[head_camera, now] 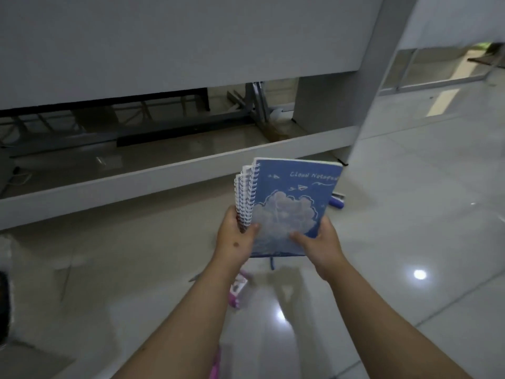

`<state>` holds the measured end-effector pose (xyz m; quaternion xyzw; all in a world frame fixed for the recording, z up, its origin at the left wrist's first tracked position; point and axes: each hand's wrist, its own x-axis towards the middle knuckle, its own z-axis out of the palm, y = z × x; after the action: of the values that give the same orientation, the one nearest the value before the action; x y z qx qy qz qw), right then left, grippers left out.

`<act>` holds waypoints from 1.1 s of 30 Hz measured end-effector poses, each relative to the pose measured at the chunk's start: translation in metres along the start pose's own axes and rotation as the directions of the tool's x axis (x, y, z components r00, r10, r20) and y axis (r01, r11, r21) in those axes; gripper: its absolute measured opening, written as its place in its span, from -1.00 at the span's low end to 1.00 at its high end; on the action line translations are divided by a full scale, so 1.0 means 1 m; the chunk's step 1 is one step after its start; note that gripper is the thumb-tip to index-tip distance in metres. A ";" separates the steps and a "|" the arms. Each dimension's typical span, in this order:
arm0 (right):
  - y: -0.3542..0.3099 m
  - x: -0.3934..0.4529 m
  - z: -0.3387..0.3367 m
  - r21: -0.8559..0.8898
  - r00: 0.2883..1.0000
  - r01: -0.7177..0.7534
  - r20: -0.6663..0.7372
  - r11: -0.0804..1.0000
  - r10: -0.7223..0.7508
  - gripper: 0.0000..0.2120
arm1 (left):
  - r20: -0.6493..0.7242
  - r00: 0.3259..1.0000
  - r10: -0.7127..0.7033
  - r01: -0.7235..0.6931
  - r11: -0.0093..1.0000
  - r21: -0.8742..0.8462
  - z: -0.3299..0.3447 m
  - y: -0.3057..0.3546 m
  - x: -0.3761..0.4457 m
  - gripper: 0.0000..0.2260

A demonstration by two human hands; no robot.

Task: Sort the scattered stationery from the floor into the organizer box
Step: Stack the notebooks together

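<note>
A stack of spiral notebooks is held above the floor, the front one a blue notebook [295, 198] with a white cloud drawing and the words "Cloud Notepad". My left hand [236, 239] grips the spiral-bound edges at the lower left, thumb on the front cover. Gripping the blue notebook's lower right corner is my right hand [319, 244], thumb on the cover. A thin blue ribbon hangs below the stack. The organizer box is not in view.
A purple cylindrical item [338, 201] lies on the glossy tiled floor [410, 242] behind the notebooks. A small pink and white item [238, 289] and a thin pencil-like thing lie under my left forearm. A white desk panel [164, 170] and metal frame stand ahead.
</note>
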<state>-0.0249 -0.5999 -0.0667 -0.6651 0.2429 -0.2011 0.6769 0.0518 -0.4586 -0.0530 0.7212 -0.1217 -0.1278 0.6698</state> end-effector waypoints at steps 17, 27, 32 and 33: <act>0.023 0.058 -0.030 -0.175 0.979 -0.203 -0.031 0.963 0.200 -0.73 | 0.017 0.996 -0.092 0.090 0.994 0.059 0.037 -0.024 0.033 -0.68; 0.064 0.130 -0.022 -0.651 0.891 -0.454 -0.340 0.608 0.301 -0.61 | -0.063 0.976 -0.211 0.210 0.978 -0.022 0.027 -0.054 0.077 -0.79; 0.083 0.140 -0.006 -0.718 0.882 -0.467 -0.417 0.516 0.219 -0.53 | -0.129 0.960 -0.250 0.232 0.963 -0.137 0.025 -0.071 0.081 -0.80; 0.084 0.143 -0.003 -0.685 0.860 -0.506 -0.447 0.524 0.246 -0.53 | -0.134 0.958 -0.252 0.231 0.960 -0.156 0.025 -0.073 0.081 -0.80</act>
<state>0.0840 -0.6848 -0.1589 -0.7840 0.5431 -0.0181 0.3002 0.1195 -0.5043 -0.1291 0.6899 0.0282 -0.1616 0.7051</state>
